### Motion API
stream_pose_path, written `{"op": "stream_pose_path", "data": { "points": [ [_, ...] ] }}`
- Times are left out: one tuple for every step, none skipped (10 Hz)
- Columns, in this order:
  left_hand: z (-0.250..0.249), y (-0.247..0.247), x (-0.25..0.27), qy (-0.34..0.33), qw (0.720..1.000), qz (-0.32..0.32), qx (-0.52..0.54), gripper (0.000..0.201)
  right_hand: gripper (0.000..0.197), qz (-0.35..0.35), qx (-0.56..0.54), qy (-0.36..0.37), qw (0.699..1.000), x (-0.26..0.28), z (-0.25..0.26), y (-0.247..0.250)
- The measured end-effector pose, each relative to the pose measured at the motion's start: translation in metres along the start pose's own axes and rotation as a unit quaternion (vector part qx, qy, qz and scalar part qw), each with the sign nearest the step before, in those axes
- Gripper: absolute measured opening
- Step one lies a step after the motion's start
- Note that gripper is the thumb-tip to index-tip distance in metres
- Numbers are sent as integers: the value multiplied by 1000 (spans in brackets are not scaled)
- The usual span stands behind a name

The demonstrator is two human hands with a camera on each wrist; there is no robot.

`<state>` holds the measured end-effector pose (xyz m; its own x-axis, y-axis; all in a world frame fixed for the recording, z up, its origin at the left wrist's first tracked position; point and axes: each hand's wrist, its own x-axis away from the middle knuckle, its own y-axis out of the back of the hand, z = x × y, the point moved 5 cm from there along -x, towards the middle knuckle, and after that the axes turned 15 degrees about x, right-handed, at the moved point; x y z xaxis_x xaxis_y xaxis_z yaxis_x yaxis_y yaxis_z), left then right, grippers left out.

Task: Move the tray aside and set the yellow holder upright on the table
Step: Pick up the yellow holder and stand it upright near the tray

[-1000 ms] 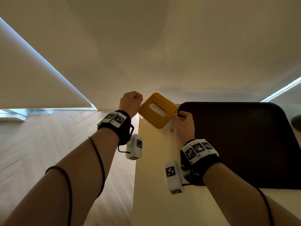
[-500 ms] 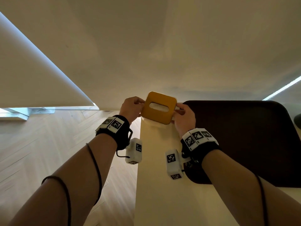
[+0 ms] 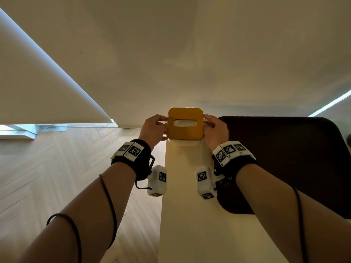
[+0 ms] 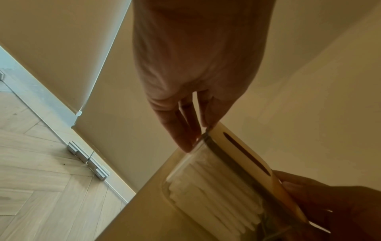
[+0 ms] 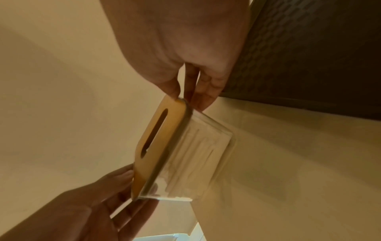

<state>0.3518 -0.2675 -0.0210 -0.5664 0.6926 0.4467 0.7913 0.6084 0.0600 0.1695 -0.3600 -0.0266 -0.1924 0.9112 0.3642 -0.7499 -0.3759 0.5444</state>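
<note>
The yellow holder stands at the far left corner of the cream table, its slotted yellow lid facing up at me. Its clear body shows white folded sheets inside. My left hand pinches its left side, and my right hand pinches its right side. In the left wrist view the left fingers sit at the lid's corner. The dark tray lies flat on the table just right of my right hand.
The table's left edge runs beside my left wrist, with a wooden herringbone floor below it. A cream wall stands right behind the holder. A window blind hangs at the left.
My left hand went from a fist beside the holder to gripping it. My right hand left the tray's corner and took the holder's other side. The holder turned from a tilted diamond to square.
</note>
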Motion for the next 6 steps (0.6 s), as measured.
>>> {"op": "stream_pose_path", "data": {
  "points": [
    [0, 1, 2, 1, 1000, -2, 2, 25, 38, 9, 13, 10, 1000, -3, 1, 0],
    [0, 1, 3, 3, 1000, -2, 7, 25, 38, 14, 19, 19, 1000, -6, 1, -1],
    [1, 1, 4, 2, 1000, -2, 10, 25, 38, 18, 19, 25, 999, -7, 1, -1],
    [2, 2, 2, -1, 1000, -2, 14, 24, 37, 15, 20, 32, 999, -10, 0, -2],
    [0, 1, 6, -4, 1000, 3, 12, 24, 38, 18, 27, 37, 999, -8, 2, -1],
    [1, 1, 2, 0, 1000, -7, 16, 23, 39, 10, 21, 24, 999, -9, 2, 0]
  ]
}}
